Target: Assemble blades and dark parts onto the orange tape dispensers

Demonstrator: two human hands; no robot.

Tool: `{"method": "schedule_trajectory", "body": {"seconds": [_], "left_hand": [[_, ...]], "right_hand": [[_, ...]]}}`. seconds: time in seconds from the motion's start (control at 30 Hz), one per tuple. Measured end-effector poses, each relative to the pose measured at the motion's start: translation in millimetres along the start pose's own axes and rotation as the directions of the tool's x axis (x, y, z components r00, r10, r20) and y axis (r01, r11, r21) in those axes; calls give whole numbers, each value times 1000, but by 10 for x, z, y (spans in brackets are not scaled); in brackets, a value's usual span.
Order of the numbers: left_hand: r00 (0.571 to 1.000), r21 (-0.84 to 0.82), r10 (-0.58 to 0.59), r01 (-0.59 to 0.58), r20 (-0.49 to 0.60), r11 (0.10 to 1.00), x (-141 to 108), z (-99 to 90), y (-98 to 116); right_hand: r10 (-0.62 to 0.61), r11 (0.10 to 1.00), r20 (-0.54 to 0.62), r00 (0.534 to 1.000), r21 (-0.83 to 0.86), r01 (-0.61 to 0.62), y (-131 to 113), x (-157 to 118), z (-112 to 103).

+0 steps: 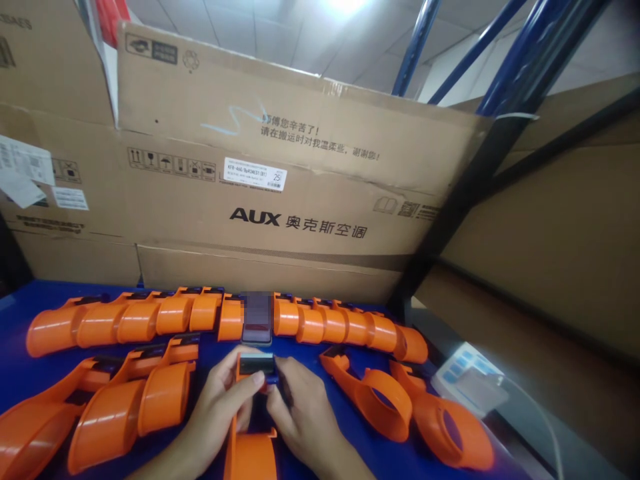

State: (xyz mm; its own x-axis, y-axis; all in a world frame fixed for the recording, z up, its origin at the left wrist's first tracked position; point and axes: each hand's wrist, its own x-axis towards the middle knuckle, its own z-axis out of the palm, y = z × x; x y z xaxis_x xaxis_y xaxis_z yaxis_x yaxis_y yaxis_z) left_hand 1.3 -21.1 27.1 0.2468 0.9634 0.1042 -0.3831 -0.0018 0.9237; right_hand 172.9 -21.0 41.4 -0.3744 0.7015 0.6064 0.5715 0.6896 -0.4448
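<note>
Both my hands hold an orange tape dispenser (253,457) at the front middle, its round hub toward me. The toothed end with a dark plate (257,364) points away from me. My left hand (225,390) is closed around that end from the left, thumb laid on the dark plate. From the right, my right hand (305,400) pinches the dispenser's other side near a small dark part. Its fingertips are partly hidden there. Just beyond my hands is a dark phone-like slab (257,320).
Several orange tape dispensers (173,315) line the back of the blue tabletop (220,350). More lie left (107,423) and right (383,407). A white device (470,377) with a cable is at right. Behind stand large cardboard boxes (200,220) and a dark rack post (465,180).
</note>
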Motion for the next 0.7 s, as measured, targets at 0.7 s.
{"method": "schedule_trajectory", "body": {"seconds": [0.7], "left_hand": [[987,-236,-102,71,-122,969,-2,93,132]], "right_hand": [[-151,978,-51,987,-150,141,82,-57,68]]}}
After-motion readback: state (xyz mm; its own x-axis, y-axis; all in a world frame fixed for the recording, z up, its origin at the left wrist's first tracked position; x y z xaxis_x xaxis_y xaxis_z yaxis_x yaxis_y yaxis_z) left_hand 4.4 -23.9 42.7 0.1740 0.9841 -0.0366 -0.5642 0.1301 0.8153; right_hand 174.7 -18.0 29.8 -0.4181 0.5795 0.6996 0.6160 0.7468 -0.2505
